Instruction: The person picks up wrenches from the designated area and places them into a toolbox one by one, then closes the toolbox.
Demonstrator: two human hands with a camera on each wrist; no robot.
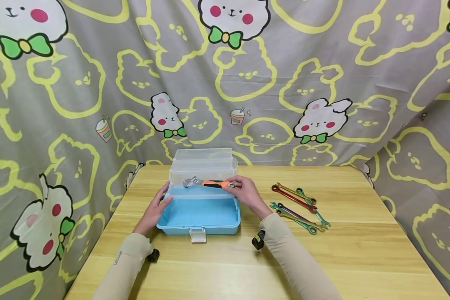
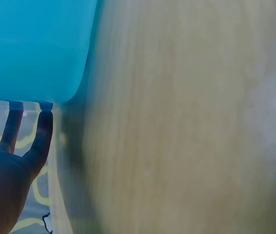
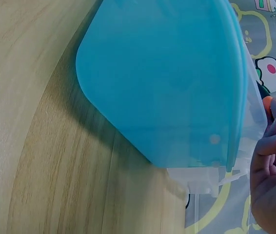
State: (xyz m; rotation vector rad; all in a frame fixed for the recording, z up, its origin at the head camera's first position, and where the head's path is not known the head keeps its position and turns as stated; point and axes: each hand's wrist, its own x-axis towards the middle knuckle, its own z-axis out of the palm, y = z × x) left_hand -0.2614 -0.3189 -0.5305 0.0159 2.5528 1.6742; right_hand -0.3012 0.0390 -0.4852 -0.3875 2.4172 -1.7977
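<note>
A light blue toolbox point(image 1: 199, 229) stands with its clear lid point(image 1: 203, 154) raised and a see-through tray point(image 1: 202, 196) lifted at the back. At its left side, my left hand point(image 1: 155, 210) holds the wall, thumb over the edge; its fingertips point(image 2: 44, 117) meet the blue plastic in the left wrist view. My right hand point(image 1: 245, 194) pinches the handle end of an adjustable wrench point(image 1: 214, 183) with orange and black grips. Above the tray, the wrench lies level, jaw pointing left. The right wrist view shows only a bit of its orange handle point(image 3: 267, 102).
Several coloured wrenches lie loosely grouped right of the toolbox, including a red wrench point(image 1: 293, 198) and a purple wrench point(image 1: 299, 214). A white latch point(image 1: 198, 235) hangs down at the box's front. Behind the wooden table point(image 1: 360, 250) hangs a patterned curtain point(image 1: 270, 87).
</note>
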